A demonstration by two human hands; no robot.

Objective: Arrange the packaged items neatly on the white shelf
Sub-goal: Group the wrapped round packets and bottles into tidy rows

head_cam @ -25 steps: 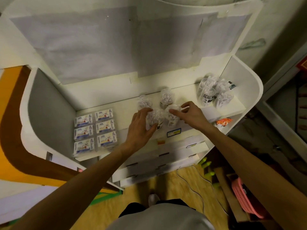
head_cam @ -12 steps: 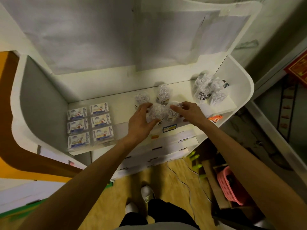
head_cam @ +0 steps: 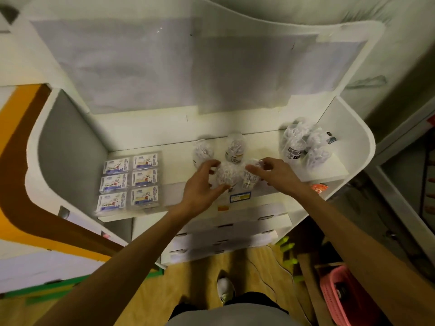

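Two small clear packets of white pieces stand at the front middle of the white shelf (head_cam: 175, 158). My left hand (head_cam: 200, 187) curls its fingers and thumb round the left front packet (head_cam: 227, 172). My right hand (head_cam: 276, 175) grips the right front packet (head_cam: 250, 178) from the right, fingertips over its top. Behind them stand two more clear packets (head_cam: 203, 150) (head_cam: 235, 148) side by side. A loose heap of the same packets (head_cam: 302, 144) lies at the shelf's right end. Several flat printed packs (head_cam: 131, 180) lie in two neat columns on the left.
Below the shelf edge with its yellow label (head_cam: 240, 198) are white lower shelves (head_cam: 235, 228). An orange packet (head_cam: 319, 188) lies on a lower level at the right. A pink basket (head_cam: 339, 295) stands on the floor at the right, and a thin cable runs over the wooden floor.
Both hands stay on the two front packets. My right hand's fingers have shifted over the top of its packet, and the two packets now stand close together. The view has shifted slightly.
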